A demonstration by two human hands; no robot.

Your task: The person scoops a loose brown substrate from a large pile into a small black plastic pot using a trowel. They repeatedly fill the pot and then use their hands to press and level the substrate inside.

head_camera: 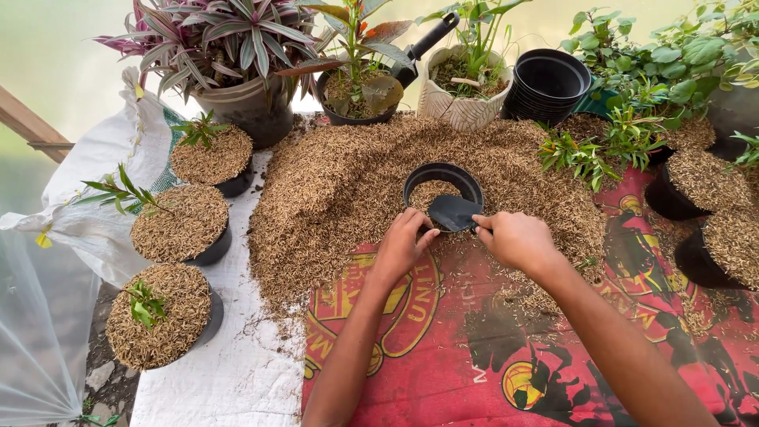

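Black pot [443,175] steadied by left hand [403,241], right hand [515,237] scooping husk [340,182]

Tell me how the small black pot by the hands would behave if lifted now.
The black pot looks like thin plastic, so it would probably flex. Only partly filled with husks, it is likely light. Nestled into the heap, it seems unlikely to tip until pulled free.

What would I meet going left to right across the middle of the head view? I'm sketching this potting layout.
Husk-filled pot with seedling → left hand → black scoop → right hand → husk-filled pot at the right edge.
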